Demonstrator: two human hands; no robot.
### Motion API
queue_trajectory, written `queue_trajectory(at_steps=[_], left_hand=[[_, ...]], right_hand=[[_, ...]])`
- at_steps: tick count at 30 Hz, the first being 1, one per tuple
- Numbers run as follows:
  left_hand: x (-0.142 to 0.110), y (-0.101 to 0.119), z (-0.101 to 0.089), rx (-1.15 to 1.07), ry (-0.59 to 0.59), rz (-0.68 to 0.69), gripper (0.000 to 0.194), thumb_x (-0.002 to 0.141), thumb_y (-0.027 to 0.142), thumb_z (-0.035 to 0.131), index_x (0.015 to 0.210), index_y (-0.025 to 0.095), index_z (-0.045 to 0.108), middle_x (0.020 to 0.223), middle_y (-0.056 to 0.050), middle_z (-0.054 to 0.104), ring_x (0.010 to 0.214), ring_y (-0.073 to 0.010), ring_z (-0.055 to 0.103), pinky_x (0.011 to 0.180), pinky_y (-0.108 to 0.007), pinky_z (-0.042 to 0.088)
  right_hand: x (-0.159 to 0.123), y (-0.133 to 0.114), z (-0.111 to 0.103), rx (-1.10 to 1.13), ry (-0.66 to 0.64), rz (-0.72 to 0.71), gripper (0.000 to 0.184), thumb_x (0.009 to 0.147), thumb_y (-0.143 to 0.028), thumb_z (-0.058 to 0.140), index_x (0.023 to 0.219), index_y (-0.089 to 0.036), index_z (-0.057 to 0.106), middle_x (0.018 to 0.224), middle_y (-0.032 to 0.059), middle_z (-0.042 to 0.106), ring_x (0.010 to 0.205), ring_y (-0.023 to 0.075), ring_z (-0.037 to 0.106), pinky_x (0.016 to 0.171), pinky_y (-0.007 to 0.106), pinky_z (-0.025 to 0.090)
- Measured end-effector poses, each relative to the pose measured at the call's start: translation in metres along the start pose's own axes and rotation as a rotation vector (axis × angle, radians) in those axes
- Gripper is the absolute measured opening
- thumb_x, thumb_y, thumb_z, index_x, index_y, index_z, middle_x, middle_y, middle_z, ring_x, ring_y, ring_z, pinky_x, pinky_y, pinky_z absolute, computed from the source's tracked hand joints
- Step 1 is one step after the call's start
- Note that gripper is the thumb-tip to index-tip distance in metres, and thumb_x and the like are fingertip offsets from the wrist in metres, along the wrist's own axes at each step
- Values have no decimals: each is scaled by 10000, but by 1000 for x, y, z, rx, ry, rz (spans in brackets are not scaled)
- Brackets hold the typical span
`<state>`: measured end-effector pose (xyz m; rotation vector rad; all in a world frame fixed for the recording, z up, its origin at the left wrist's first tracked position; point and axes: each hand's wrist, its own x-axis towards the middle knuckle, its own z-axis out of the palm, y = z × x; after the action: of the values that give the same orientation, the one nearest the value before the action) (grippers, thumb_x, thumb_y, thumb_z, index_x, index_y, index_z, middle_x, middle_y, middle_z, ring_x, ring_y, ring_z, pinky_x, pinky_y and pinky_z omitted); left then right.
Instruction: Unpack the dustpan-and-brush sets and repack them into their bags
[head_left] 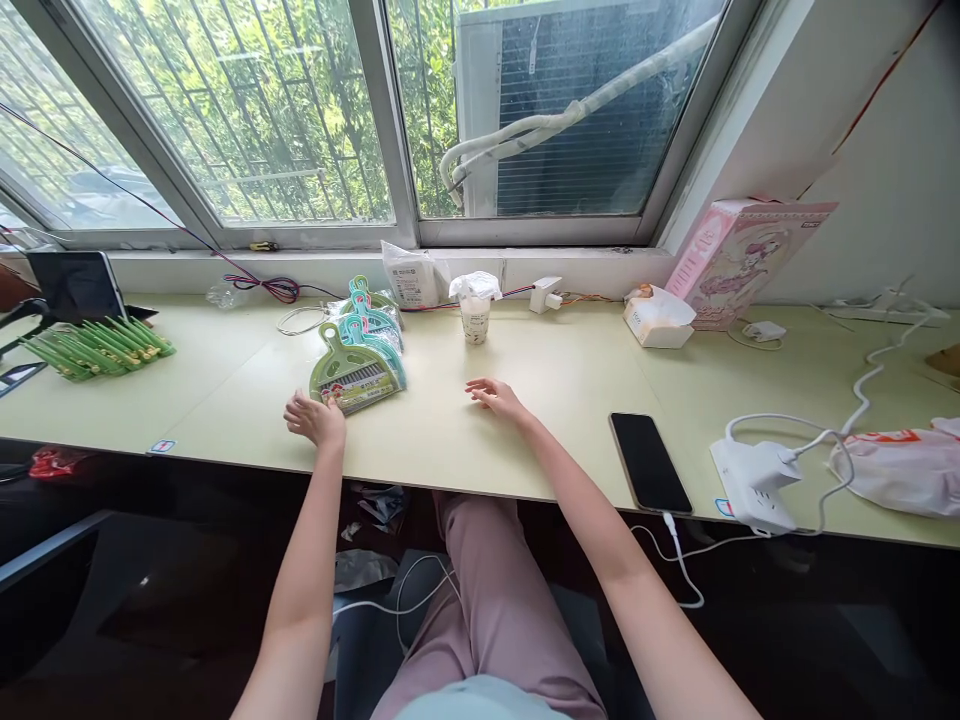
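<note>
The left hand (316,420) is at the near-left edge of the green dustpan (341,358), grip unclear; right hand (496,396), right of it, grip open.

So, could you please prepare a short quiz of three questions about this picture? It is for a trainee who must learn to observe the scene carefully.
1. Which of these is nearest to the left hand?
a) the tissue box
b) the green and blue dustpans
c) the pink box

2. True or false: a white cable is plugged into the black phone.

3. Fill in one word: the right hand, beside no other object, holds ____.

Key: 1. b; 2. true; 3. nothing
</note>
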<state>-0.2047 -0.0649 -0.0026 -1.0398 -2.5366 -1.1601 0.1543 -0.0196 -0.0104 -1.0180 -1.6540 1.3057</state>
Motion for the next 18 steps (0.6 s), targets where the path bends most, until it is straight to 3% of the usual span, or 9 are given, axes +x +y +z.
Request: queue_trajectory(at_steps=[2, 4, 8, 13, 18], left_hand=[[-1, 12, 9, 3, 55, 187, 726, 890, 336, 556, 1490, 69, 245, 1583, -257, 218, 1486, -378, 140, 1150, -662, 132], [3, 23, 20, -17, 4, 400, 721, 942, 388, 463, 1531, 88, 174, 1625, -218, 120, 1518, -337, -6, 1174, -647, 3], [19, 39, 46, -47, -159, 680, 668, 990, 437, 314, 1559, 119, 172, 1640, -156, 136, 1528, -258, -28, 1214, -529, -63], [38, 57, 74, -48, -157, 739, 674, 995, 452, 273, 1569, 115, 171, 1646, -132, 112, 1529, -246, -15, 1226, -498, -27], [47, 72, 86, -71, -136, 746, 656, 997, 434, 259, 1570, 125, 178, 1642, -129, 141, 1529, -247, 14, 1226, -513, 25]], right_hand=[[0, 2, 0, -33, -27, 2, 259, 866, -278, 582, 1093, -204, 682, 1133, 84, 719, 932, 161, 688, 817, 309, 559], [0, 3, 0, -67, -46, 5, 260, 884, -265, 561, 1105, -195, 677, 1159, 90, 709, 973, 166, 684, 865, 319, 547], [1, 5, -1, -116, -58, 20, 250, 898, -260, 549, 1102, -202, 681, 1158, 83, 711, 1012, 177, 679, 925, 340, 524], [5, 7, -2, -113, -65, 33, 232, 903, -257, 554, 1084, -201, 688, 1138, 78, 722, 1020, 188, 682, 904, 332, 526], [8, 7, -2, -67, -47, 78, 218, 910, -221, 537, 1066, -178, 683, 1133, 96, 717, 995, 179, 685, 788, 277, 538]])
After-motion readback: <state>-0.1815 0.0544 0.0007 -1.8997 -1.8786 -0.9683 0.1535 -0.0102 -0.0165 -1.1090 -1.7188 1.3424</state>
